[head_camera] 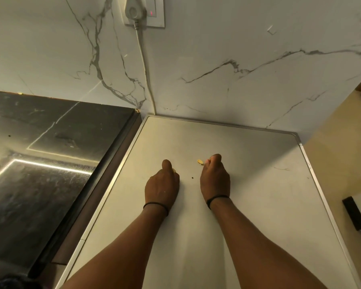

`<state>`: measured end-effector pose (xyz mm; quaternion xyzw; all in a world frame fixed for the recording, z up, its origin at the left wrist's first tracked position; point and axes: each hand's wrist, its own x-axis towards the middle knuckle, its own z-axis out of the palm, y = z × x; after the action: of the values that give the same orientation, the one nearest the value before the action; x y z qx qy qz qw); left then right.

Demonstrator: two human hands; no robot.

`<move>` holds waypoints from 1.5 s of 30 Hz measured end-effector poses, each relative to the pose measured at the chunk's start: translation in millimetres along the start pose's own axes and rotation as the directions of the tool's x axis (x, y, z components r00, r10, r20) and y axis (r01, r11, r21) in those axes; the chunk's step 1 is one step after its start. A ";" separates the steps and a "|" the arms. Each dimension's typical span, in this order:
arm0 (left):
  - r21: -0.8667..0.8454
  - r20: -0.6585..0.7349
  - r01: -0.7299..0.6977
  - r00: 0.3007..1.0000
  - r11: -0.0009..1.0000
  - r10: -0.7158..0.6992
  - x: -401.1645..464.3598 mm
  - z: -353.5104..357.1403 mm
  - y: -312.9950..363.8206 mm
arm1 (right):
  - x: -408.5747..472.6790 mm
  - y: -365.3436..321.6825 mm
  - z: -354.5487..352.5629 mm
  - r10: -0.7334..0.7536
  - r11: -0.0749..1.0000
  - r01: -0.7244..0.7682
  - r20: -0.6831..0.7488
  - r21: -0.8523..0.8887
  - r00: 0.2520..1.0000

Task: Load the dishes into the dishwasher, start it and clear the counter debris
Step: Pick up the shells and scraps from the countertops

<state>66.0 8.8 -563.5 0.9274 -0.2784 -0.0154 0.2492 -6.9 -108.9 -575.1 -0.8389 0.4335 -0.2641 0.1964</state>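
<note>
Both my hands rest on a pale grey appliance top (248, 155). My left hand (163, 184) is curled shut, and a bit of yellowish debris (174, 170) peeks out between thumb and fingers. My right hand (215, 178) has its fingers bunched together, with the fingertips right beside a small yellow scrap (200, 162) lying on the surface. A tiny dark crumb (192, 177) sits between the two hands. No dishes are in sight, and the dishwasher's door is out of view.
A dark polished stone counter (40, 159) lies to the left, slightly higher. The marble wall (238, 59) behind carries a socket with a plug (134, 9) and a white cable (146, 74) running down to the corner. To the right is the floor, with a black object (353, 213) on it.
</note>
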 end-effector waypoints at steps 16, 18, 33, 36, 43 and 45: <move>0.155 0.070 -0.027 0.997 0.988 0.017 3.5 3.4 -1.7 | 3.0 -7.4 8.4 -0.186 0.924 0.234 0.178 -0.302 0.966; 0.181 0.070 -0.034 0.997 0.983 0.022 3.6 2.7 -1.7 | -2.3 -1.6 9.0 -0.238 0.936 0.261 0.120 -0.236 0.964; 0.013 -0.048 0.030 0.998 0.999 -0.029 3.2 2.5 -4.6 | -20.1 11.7 -4.8 -0.197 0.974 0.188 0.059 0.124 0.979; -0.048 -0.074 0.056 0.995 0.997 -0.059 3.6 0.6 -5.8 | -20.6 12.6 -4.3 -0.246 0.967 0.239 0.069 0.091 0.967; 0.068 -0.022 0.005 1.000 0.998 -0.004 6.9 3.3 -7.8 | -22.9 13.3 -4.5 -0.354 0.935 0.351 0.129 0.041 0.926; 0.101 -0.003 0.006 1.000 0.995 -0.006 8.2 4.4 -7.3 | -23.6 12.6 -4.0 -0.361 0.933 0.358 0.149 0.047 0.921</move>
<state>75.9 7.8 -569.9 0.9397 -0.2759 -0.0008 0.2023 -28.7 -96.5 -585.4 -0.9203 0.2533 -0.2335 0.1856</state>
